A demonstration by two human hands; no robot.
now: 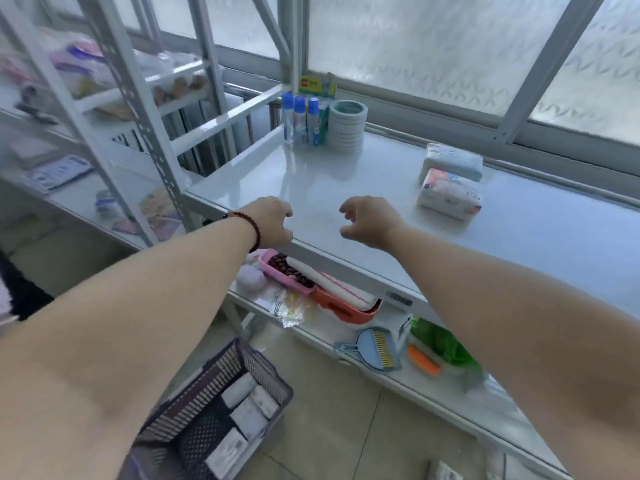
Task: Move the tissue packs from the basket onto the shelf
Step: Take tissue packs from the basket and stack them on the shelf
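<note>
Two tissue packs lie on the white shelf [346,188] at the right: a blue-white tissue pack [453,161] behind, and a white-and-red tissue pack [449,195] in front of it. On the floor at lower left stands a dark purple slatted basket [194,407] holding several white tissue packs [247,415]. My left hand [272,221] hovers over the shelf's front edge, fingers curled, holding nothing. My right hand [369,221] hovers beside it, fingers apart and empty. Both hands are well left of the packs on the shelf.
Blue-capped bottles [300,121], a stack of tape rolls [347,126] and a green box [317,85] stand at the shelf's back left. The lower shelf holds pink and orange trays [287,275], a blue dustpan with brush [375,349] and a green bag [445,344]. Another rack [114,98] stands left.
</note>
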